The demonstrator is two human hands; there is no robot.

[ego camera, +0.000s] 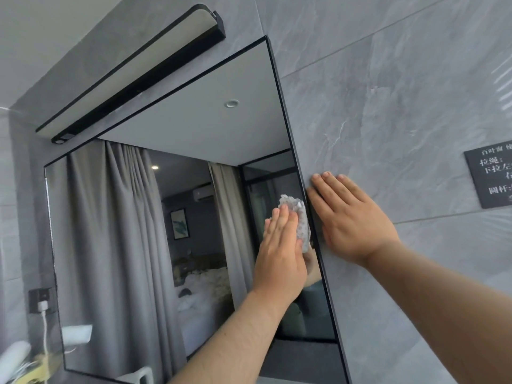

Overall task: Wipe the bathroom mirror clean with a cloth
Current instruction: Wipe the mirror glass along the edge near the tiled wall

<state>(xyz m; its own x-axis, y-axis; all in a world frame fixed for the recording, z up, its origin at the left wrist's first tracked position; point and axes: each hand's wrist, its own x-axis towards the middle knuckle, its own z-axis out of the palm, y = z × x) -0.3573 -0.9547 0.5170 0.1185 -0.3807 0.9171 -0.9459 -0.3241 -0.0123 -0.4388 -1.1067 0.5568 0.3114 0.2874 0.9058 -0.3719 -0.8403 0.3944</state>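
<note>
Just one cloth (300, 217), two hands (279, 253), one mirror (138, 231)

We see the grey tiled wall (388, 120) carrying the black-framed mirror (124, 231), a black bar lamp (133, 76) above it, a dark sign (490, 178) at right, and a socket (40, 299) at left.

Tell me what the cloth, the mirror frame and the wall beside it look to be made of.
Cloth: soft, crumpled fabric, pale with a speckled pattern; possibly microfibre, but that is a guess.
Mirror frame: thin black strip with a matte look, likely metal, though painted plastic cannot be ruled out.
Wall: large grey tiles with white marble-like veining, visible joints and a slight sheen, so probably glazed ceramic or stone.
</note>
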